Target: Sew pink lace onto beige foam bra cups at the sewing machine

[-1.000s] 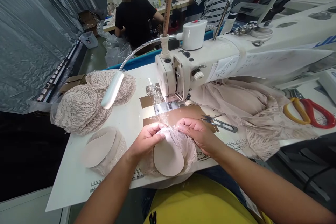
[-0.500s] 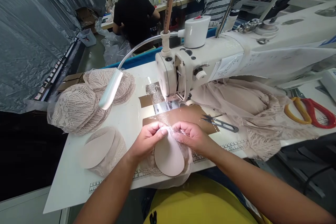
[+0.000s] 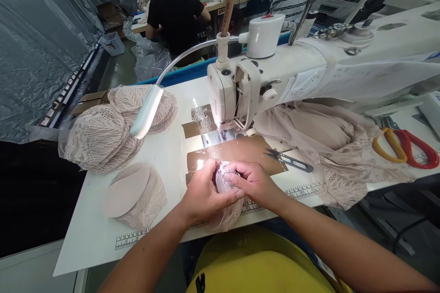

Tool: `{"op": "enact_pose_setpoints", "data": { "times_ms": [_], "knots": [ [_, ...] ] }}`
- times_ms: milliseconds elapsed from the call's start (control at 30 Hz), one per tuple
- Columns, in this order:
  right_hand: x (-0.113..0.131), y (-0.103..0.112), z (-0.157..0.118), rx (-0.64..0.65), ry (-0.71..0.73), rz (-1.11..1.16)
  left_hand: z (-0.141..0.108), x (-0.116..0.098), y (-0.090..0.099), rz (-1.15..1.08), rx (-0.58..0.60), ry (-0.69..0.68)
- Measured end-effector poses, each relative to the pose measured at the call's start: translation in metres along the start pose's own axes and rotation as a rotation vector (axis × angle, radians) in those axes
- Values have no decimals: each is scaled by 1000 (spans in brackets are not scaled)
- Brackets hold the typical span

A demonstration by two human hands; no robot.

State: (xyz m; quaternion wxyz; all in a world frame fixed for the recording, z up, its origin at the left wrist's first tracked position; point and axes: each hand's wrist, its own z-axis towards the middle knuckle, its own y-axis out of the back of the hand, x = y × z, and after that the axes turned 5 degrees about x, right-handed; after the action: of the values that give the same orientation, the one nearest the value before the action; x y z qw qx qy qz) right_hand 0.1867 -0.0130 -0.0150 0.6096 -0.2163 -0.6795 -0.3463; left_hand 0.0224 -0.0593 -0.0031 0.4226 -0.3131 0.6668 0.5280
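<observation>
Both hands hold a beige lace cup piece [image 3: 225, 213] at the table's front edge, before the sewing machine [image 3: 230, 87]. My left hand [image 3: 205, 192] is closed around its left side, the thumb lying across the front. My right hand [image 3: 249, 178] pinches the gathered top edge between thumb and fingers. Most of the piece is hidden behind the hands. To the left lies another lace piece [image 3: 153, 197] with a smooth oval pad [image 3: 127, 191] on it. Thread snips [image 3: 290, 160] rest on the brown tape right of my hands.
Stacked lace cups [image 3: 98, 137] lie at the left under a lamp [image 3: 147, 112]. Beige fabric [image 3: 319, 132] is heaped right of the needle. Scissors with red and yellow handles [image 3: 405, 146] lie at the right. Two people sit beyond the machine.
My left hand has turned and moved right, its thumb now across the piece. The smooth pad that faced up between my hands is now covered, and the lace is bunched at the top.
</observation>
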Motion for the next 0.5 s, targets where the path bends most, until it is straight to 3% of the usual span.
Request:
{"op": "enact_pose_setpoints", "data": {
  "times_ms": [233, 500],
  "knots": [
    [3, 1, 0, -61, -11, 38, 3, 6, 8, -446, 76, 42],
    [0, 3, -2, -89, -47, 108, 3, 9, 13, -365, 45, 53]
  ]
}}
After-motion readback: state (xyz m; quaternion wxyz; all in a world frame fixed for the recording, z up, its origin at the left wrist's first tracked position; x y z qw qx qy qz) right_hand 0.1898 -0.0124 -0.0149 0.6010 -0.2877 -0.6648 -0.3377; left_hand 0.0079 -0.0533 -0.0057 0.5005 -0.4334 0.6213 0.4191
